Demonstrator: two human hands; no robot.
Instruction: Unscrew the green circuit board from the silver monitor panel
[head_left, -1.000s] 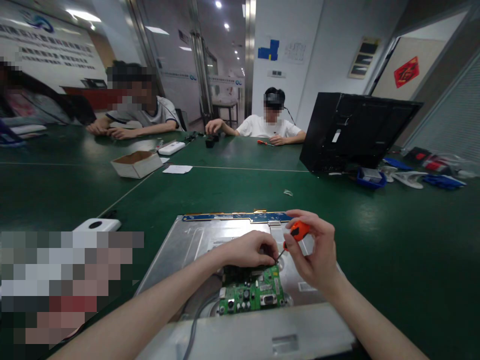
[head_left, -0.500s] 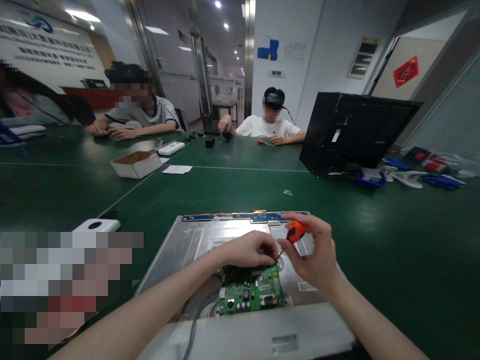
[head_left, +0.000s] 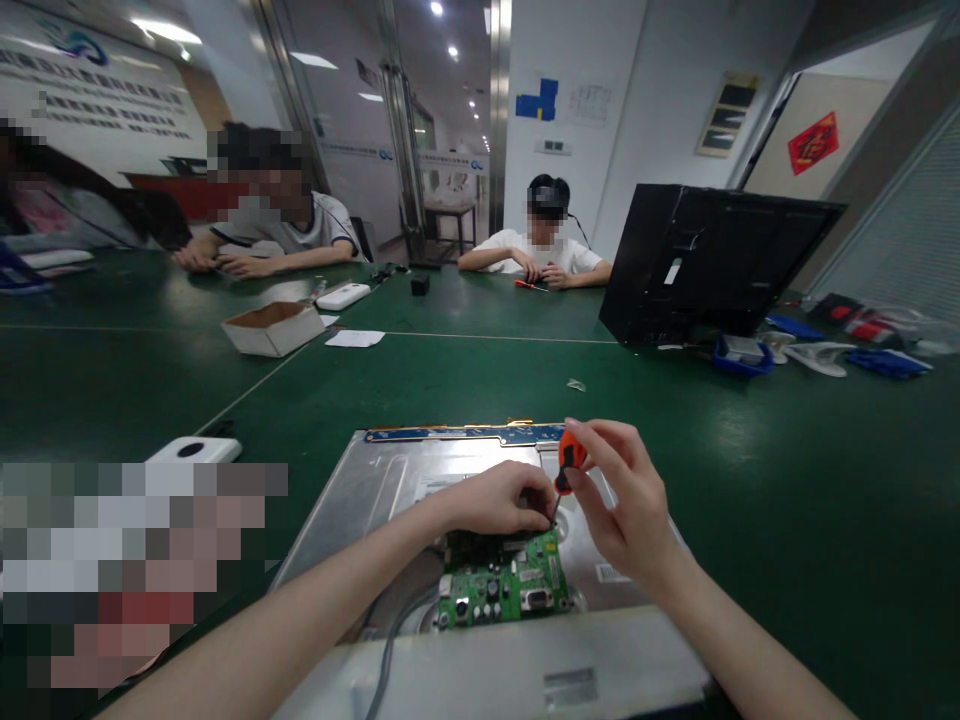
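My right hand (head_left: 626,490) grips the orange and black handle of a small screwdriver (head_left: 571,460) between thumb and fingers. Its thin shaft points down at the upper right corner of a green circuit board (head_left: 506,583). My left hand (head_left: 517,497) lies over the board's top edge, fingers curled together by the screwdriver tip. Whatever those fingertips pinch is hidden. Board and hands are above the silvery metal back of a display panel (head_left: 390,475), which lies flat on the table. A grey cable (head_left: 390,650) runs from beside the board toward me.
Across the green table (head_left: 480,380) two people sit with their hands on it, and another is at far left. A black monitor (head_left: 712,265) stands at right, beside a blue tray (head_left: 742,358). Left are a white box (head_left: 274,332) and a white device (head_left: 196,450).
The screwdriver has swung from a slant to nearly upright as my right hand shifted slightly left. My left hand stays put. The person opposite has brought both hands together.
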